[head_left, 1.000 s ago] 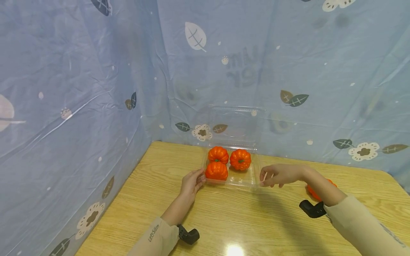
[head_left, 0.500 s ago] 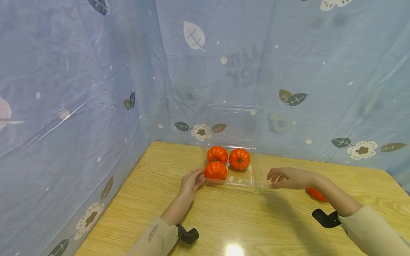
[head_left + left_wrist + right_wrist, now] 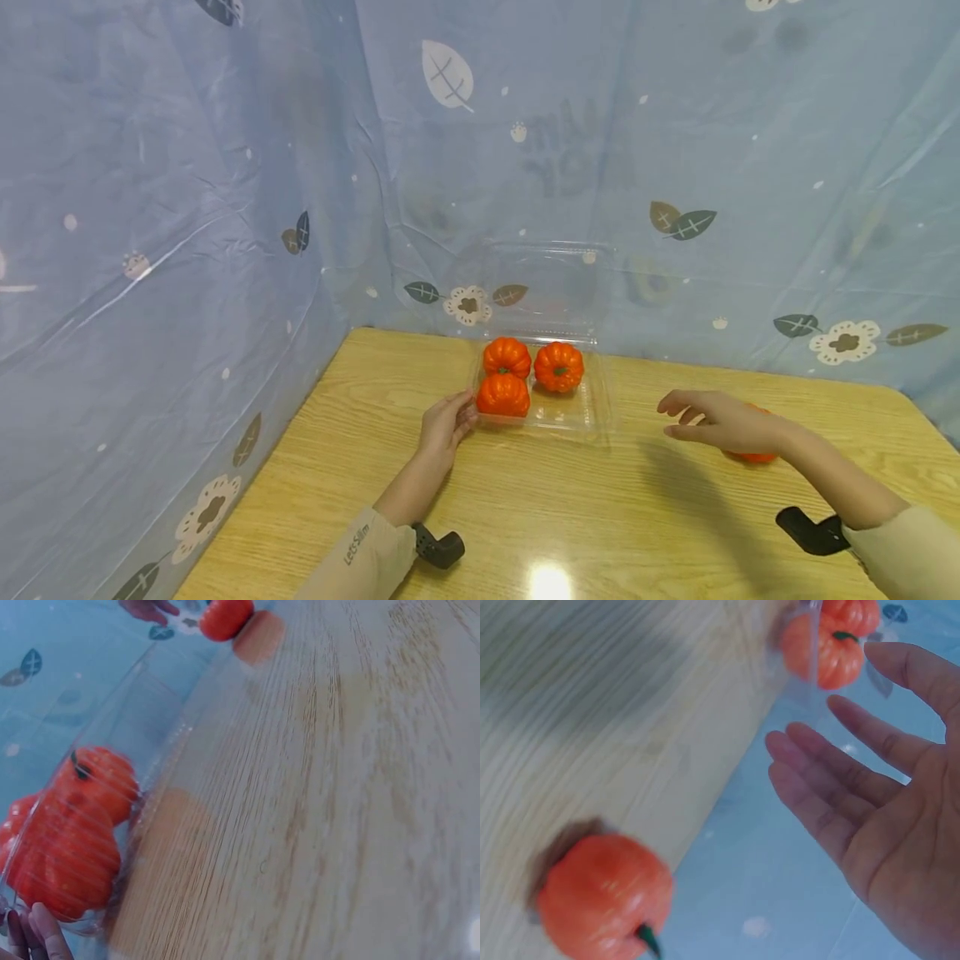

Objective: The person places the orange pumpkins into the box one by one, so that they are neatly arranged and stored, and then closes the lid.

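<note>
A clear plastic clamshell container [image 3: 572,410] stands on the table with its lid raised at the back. Three orange toy pumpkins sit inside: one back left [image 3: 507,357], one front left [image 3: 503,395], one on the right [image 3: 558,367]. My left hand [image 3: 442,427] grips the container's front left corner, its fingertips [image 3: 49,930] against the plastic in the left wrist view. Off to the container's right, my right hand [image 3: 720,421] hovers with fingers spread and nothing in them. Another orange pumpkin [image 3: 604,896] lies on the table beyond that hand, partly hidden behind it in the head view.
The wooden table [image 3: 570,508] runs back to a blue patterned curtain [image 3: 720,167]. A second curtain side [image 3: 150,292] closes off the left. Each wrist carries a black camera mount, such as the one on the right [image 3: 812,532].
My right hand has left the container's right front corner and moved right, toward the lone pumpkin. The left hand stays on the container. The head view has shifted slightly.
</note>
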### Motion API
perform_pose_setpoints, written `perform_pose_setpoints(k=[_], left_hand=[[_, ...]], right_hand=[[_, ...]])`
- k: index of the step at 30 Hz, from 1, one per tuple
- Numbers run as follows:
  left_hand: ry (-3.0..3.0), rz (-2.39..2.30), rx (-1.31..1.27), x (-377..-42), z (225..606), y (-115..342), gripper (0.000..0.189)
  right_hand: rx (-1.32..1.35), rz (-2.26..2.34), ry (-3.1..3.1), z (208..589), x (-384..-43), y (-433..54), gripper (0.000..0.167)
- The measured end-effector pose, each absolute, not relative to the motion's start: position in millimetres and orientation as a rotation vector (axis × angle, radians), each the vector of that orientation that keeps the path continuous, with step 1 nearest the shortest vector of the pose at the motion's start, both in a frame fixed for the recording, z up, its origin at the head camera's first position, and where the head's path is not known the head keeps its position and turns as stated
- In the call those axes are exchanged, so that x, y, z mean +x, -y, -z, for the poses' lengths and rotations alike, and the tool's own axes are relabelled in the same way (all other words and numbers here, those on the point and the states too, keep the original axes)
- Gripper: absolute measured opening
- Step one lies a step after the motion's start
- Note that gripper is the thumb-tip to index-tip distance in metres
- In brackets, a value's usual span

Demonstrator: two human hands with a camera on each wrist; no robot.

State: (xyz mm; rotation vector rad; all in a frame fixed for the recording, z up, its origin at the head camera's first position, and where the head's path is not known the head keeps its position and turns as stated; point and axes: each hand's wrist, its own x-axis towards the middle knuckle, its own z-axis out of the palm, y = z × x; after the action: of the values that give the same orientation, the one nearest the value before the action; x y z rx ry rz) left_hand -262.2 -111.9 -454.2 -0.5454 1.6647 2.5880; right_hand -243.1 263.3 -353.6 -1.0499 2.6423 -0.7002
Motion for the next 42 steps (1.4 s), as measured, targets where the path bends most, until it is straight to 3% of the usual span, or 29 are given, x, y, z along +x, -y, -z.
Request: perform_pose_setpoints(k=[15, 31, 42], left_hand=[[-1.673, -2.603, -0.547, -265, 451, 113, 0.029], [-1.672, -2.602, -0.527, -264, 453, 113, 0.031], [-1.635, -2.622, -0.55, -264, 457, 110, 0.026]], right_hand=[[-0.991, 0.704, -2.909, 364, -226, -312, 0.021], [-1.003, 0.436, -3.298, 380, -216, -334, 0.034], [-0.912, 0.517, -3.415, 407, -217, -346, 0.045]])
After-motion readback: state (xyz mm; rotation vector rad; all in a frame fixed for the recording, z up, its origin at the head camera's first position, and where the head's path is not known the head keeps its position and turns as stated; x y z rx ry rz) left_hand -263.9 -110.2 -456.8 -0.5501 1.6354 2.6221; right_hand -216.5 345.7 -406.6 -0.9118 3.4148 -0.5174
